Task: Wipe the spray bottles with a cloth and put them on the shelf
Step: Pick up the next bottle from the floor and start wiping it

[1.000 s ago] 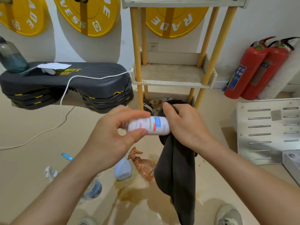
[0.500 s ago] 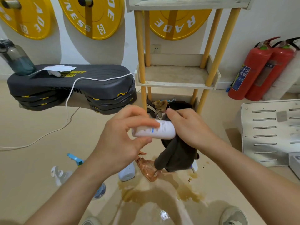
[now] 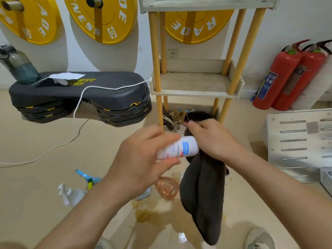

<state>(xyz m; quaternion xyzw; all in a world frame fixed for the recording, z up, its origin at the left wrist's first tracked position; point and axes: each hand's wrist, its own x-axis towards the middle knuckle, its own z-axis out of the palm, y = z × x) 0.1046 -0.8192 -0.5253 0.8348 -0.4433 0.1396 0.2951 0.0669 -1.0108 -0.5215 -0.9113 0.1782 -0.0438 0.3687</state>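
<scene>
1. A step platform is lying left of the shelf; two fire extinguishers are standing right of it.
2. Spray bottles are lying on the floor before it.
3. Above them, a held bottle is lying between left hand and right hand, a cloth hanging below.

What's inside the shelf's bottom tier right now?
A brownish rag and pale straps show; the right hand and dark grey cloth cover the rest.
</scene>
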